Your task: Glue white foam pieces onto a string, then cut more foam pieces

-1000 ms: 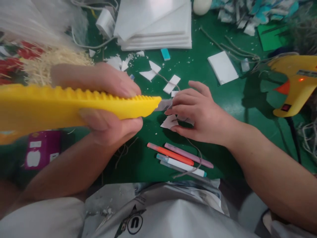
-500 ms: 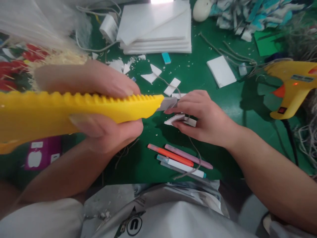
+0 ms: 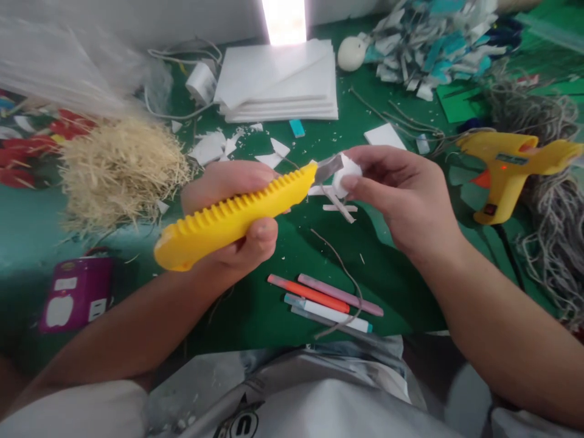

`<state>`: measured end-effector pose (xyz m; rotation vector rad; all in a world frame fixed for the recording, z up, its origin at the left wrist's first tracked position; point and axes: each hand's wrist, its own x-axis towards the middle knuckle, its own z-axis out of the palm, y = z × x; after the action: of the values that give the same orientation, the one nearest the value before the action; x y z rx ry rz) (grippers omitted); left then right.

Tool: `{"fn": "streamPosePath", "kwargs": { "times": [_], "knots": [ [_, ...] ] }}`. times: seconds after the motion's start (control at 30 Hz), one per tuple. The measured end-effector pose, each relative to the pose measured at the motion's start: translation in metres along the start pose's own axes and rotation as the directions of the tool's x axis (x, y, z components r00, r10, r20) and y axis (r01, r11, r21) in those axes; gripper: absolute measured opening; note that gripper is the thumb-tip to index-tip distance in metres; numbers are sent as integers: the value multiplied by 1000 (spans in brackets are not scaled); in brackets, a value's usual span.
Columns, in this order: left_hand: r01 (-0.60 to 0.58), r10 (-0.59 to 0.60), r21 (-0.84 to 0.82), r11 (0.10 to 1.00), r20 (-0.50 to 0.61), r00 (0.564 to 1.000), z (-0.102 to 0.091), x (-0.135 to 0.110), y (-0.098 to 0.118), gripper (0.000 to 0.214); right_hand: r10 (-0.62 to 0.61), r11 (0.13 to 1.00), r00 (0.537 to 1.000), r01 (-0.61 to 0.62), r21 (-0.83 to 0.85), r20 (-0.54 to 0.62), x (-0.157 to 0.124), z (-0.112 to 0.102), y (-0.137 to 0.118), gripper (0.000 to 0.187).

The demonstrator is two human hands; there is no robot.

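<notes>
Lying closest to the person's lap, on the near side of the yellow knife (image 3: 237, 213) and over to its right, are a few markers (image 3: 303, 293) on the green table (image 3: 401, 292), with a grey string (image 3: 343, 263) curving across them. Left of the knife's butt end, and also nearer the lap, sits a purple box (image 3: 77, 298).

The knife is in the left hand (image 3: 228, 180), held firmly, fingers along its far side and thumb along its near side. At the blade's tip, the right hand (image 3: 417, 198) pinches a small white piece (image 3: 347, 175) between thumb and fingers. Blade and piece meet as I see them; how deep the edge goes, I can't tell. Just below the blade, thin white strips (image 3: 340, 208) lie on the table.

Left of the knife and a bit beyond it is a heap of straw (image 3: 123, 170); well to its right stands a glue gun (image 3: 502, 158). Farther off, straight beyond the knife, is a stack of white boards (image 3: 278, 79).
</notes>
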<state>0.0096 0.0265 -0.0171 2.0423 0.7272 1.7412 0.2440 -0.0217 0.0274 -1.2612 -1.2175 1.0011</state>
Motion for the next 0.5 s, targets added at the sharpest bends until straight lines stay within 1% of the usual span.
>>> {"fn": "streamPosePath", "kwargs": {
  "times": [0.03, 0.1, 0.2, 0.3, 0.4, 0.5],
  "knots": [
    [-101, 101, 6, 995, 20, 995, 1, 2, -1, 44, 10, 1000, 1000, -10, 23, 7, 0, 0, 0, 19],
    [-270, 269, 19, 963, 44, 962, 3, 6, -3, 37, 22, 999, 1000, -23, 49, 19, -1, 0, -1, 15],
    [-405, 403, 70, 911, 48, 914, 8, 13, -3, 41, 31, 999, 999, -31, 27, 11, -2, -1, -3, 11],
    [-467, 465, 140, 873, 49, 884, 10, 18, 2, 42, 35, 999, 999, -35, -14, 10, -2, -2, -5, 9],
    [-466, 462, 151, 872, 61, 885, 11, 21, 7, 45, 48, 999, 999, -48, 15, 5, -1, -1, -7, 10],
    [-472, 463, 139, 870, 96, 881, 11, 18, 6, 43, 75, 995, 997, -74, 64, -6, -1, 0, -7, 19]
  ]
}}
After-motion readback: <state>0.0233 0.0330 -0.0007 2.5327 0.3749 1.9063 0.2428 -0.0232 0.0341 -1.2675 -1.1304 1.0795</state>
